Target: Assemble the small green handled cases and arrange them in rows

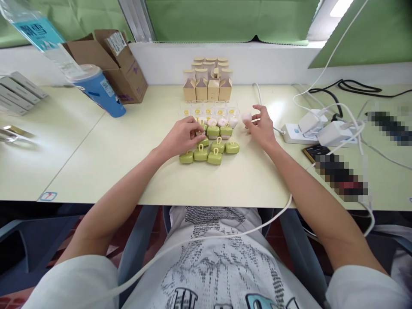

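Several small olive-green cases (pixel 200 154) with cream loops on top sit in a loose cluster on the table. My left hand (pixel 183 135) is at the cluster's left side, its thumb and fingers closed around one green case that they partly hide. Off the cluster's right side, my right hand (pixel 262 128) pinches a small, rounded, pale pink piece (pixel 246 117) just above the table. Behind the green cases stand clear plastic cups (pixel 208 107) with yellow round marks. Whitish-pink rounded pieces (pixel 222 122) rest at the front of these cups.
Small open tan boxes (pixel 207 90) stand in rows by the wall. To the left are a blue cup (pixel 103 92), a tilted clear bottle (pixel 48 38) and a cardboard box (pixel 128 73). A power strip (pixel 296 134) with white cables lies right; one cable crosses my right forearm.
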{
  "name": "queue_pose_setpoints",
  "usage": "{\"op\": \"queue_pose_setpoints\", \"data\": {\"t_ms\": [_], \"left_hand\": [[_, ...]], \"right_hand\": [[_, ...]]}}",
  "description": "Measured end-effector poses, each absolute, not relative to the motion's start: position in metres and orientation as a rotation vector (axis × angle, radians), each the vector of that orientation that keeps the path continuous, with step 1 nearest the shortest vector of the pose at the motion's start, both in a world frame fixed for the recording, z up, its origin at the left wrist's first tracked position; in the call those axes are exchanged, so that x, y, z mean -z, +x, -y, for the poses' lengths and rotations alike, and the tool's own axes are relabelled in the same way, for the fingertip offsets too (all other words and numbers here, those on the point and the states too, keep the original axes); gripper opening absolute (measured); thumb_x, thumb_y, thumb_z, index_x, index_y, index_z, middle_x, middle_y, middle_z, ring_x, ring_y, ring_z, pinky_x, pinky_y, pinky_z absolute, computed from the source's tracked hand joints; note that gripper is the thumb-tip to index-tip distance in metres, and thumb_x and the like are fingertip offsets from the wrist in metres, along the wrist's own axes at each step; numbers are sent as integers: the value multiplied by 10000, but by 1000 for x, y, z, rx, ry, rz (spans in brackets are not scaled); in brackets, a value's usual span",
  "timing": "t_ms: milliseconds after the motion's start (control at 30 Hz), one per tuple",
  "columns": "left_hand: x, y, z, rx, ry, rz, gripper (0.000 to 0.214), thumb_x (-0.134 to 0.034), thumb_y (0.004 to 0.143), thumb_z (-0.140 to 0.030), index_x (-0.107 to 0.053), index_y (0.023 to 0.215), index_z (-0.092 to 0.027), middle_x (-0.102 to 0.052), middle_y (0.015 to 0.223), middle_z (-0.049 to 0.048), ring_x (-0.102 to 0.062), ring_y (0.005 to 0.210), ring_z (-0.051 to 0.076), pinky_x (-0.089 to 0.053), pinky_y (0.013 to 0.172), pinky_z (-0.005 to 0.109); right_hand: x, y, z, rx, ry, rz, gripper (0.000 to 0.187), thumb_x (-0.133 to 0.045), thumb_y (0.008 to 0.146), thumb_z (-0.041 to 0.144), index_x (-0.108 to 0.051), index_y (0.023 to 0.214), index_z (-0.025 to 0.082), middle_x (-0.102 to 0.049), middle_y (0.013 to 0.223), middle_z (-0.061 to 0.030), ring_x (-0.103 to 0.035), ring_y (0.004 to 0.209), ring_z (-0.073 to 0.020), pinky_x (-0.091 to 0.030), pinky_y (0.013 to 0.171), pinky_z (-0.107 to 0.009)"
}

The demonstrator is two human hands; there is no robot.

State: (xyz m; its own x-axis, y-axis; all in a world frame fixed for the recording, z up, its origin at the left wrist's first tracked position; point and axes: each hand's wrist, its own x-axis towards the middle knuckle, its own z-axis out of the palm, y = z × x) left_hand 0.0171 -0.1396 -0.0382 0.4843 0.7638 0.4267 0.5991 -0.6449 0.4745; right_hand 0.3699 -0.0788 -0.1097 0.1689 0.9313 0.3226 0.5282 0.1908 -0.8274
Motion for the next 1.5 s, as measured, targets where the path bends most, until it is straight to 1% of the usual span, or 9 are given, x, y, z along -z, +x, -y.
{"op": "queue_pose_setpoints", "data": {"t_ms": [100,233,467,667,767,867,1033,1233,1500], "left_hand": [[37,17,139,-901,2434,-1151,223,-772,959,-407,-852,919,-202,-749,984,76,-638,711,170,-598,803,379],[33,17,140,-901,2367,-1130,198,-773,941,-387,-793,849,-213,-780,898,67,-654,733,187,-576,771,360],[32,16,138,-887,2297,-1119,173,-751,913,-359,-824,884,-205,-817,855,62,-692,751,193,-582,762,353],[20,11,137,-1010,1737,-1003,362,-893,923,-534,-851,1057,-201,-795,940,71,-687,659,160,-575,570,322],[19,12,137,-1037,1513,-890,407,-959,866,-498,-854,1151,-226,-795,955,61,-731,680,170,-643,593,336],[22,16,138,-1042,1467,-833,450,-963,886,-533,-848,1208,-239,-801,936,73,-797,775,221,-697,672,375],[23,23,144,-1022,1492,-737,702,-826,966,-869,-811,1303,-253,-853,1234,140,-869,1001,280,-729,792,407],[24,32,155,-1021,1583,-697,752,-1031,851,-734,-751,1373,-270,-830,1358,134,-872,1052,264,-749,794,375],[36,43,160,-1087,1651,-720,790,-980,851,-821,-698,1342,-271,-790,1435,160,-857,1140,287,-728,722,342]], "right_hand": [[110,370,76,-569,-1341,1349,557,-749,1003,430,-663,1539,305,-739,1181,-69,-821,899,-250,-765,860,-462],[107,370,78,-506,-1223,1317,400,-721,1069,489,-709,1429,313,-741,1188,-56,-854,1009,-242,-755,1019,-486],[96,356,94,-514,-1128,1395,522,-815,1036,597,-637,1458,348,-744,1385,-95,-858,1030,-255,-762,1018,-529],[74,332,122,-542,-919,1576,662,-753,1064,778,-614,1575,382,-739,1309,-84,-839,1043,-269,-783,1008,-524],[62,316,142,-593,-856,1619,694,-772,1031,827,-645,1554,389,-718,1395,-84,-822,1102,-269,-775,1062,-513],[56,300,161,-682,-732,1617,661,-845,995,793,-685,1488,382,-724,1452,-82,-812,1118,-267,-774,1064,-498],[53,280,180,-760,-653,1626,557,-848,1017,747,-734,1423,382,-758,1407,-77,-816,1144,-272,-772,1009,-483],[51,277,186,-662,-680,1574,503,-857,1020,738,-773,1360,378,-828,1301,-51,-818,1105,-260,-742,1012,-486],[49,278,189,-528,-786,1668,480,-794,1047,760,-796,1302,353,-861,1307,-60,-815,1067,-274,-713,1002,-514]]}}
